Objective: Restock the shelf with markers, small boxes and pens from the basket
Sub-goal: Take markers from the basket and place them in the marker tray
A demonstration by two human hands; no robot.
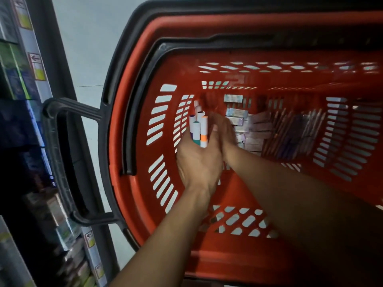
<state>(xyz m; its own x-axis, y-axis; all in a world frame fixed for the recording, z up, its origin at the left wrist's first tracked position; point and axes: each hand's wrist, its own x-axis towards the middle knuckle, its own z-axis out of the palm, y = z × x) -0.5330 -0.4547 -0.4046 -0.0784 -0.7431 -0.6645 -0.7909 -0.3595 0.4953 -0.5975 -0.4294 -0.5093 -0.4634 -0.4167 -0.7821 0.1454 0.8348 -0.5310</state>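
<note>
Left hand: at frame centre inside the red basket, fingers curled round a bunch of markers.
Right hand: just beside it, blurred; grip cannot be told.
Small boxes, pens: basket floor, right of centre.
Shelf: left edge.

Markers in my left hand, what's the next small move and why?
Probably lift the left hand out of the red plastic basket toward the shelf: it already grips several white, colour-capped markers, and the right hand steadies them.
</note>
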